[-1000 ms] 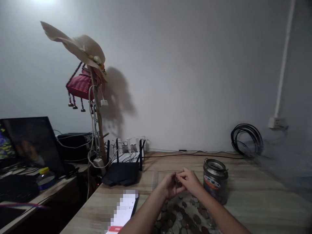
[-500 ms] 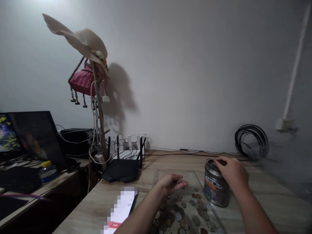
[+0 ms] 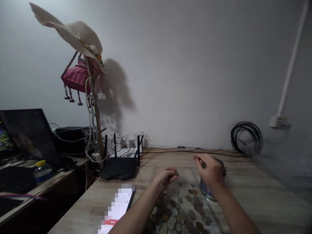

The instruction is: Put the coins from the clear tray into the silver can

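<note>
My left hand (image 3: 167, 178) hovers over the clear plastic tray, its thumb and fingers closed on a coin (image 3: 176, 172); whether more coins sit in the palm I cannot see. My right hand (image 3: 211, 172) is in front of the metal tin (image 3: 205, 188) and hides most of it. Its fingers are curled together, and what they hold, if anything, is not clear. Many loose coins (image 3: 175, 212), silver and brownish, lie spread in the shallow clear tray (image 3: 186, 171) below both hands.
Left of my forearm lies a phone (image 3: 122, 201) with a lit, partly blurred screen. Behind it stands a black router (image 3: 119, 167) with antennas. A branch stand holds a hat (image 3: 80, 35) and pink bag (image 3: 76, 78). Coiled black cable (image 3: 246, 138) rests against the wall.
My right hand has moved left from the tin's top toward my left hand. My left fingers, spread before, have closed on a coin. The camera view has shifted slightly.
</note>
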A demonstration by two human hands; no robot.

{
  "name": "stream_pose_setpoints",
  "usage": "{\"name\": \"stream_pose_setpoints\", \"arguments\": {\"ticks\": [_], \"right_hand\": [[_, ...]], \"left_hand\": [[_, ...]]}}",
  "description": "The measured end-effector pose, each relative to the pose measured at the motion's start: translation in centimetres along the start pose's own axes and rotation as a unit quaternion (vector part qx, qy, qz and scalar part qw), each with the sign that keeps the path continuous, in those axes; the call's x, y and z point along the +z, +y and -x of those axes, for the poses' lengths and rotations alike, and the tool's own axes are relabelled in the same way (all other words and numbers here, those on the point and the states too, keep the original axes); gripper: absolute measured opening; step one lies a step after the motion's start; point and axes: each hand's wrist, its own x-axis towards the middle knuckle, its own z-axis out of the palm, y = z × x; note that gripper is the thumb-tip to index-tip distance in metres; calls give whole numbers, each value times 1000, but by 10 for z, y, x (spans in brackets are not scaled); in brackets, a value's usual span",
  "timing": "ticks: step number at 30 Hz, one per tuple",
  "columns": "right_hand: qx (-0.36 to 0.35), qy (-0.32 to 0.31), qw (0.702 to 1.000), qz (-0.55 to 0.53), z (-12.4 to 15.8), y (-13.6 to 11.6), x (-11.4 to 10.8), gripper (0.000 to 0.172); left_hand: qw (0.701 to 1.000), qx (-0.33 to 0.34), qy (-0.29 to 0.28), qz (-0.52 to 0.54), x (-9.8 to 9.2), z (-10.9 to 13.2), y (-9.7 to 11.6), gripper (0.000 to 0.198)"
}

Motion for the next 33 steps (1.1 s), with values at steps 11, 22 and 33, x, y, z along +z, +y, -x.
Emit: {"name": "stream_pose_setpoints", "arguments": {"ticks": [11, 22, 33], "right_hand": [[98, -265, 955, -93, 23, -21, 42, 15], [97, 29, 976, 193, -10, 34, -28, 22], [95, 59, 981, 157, -11, 31, -27, 25]], "left_hand": [[993, -98, -39, 48, -3, -4, -5, 12], [994, -99, -33, 32, -2, -1, -3, 24], [995, -68, -40, -56, 2, 4, 0, 15]]}}
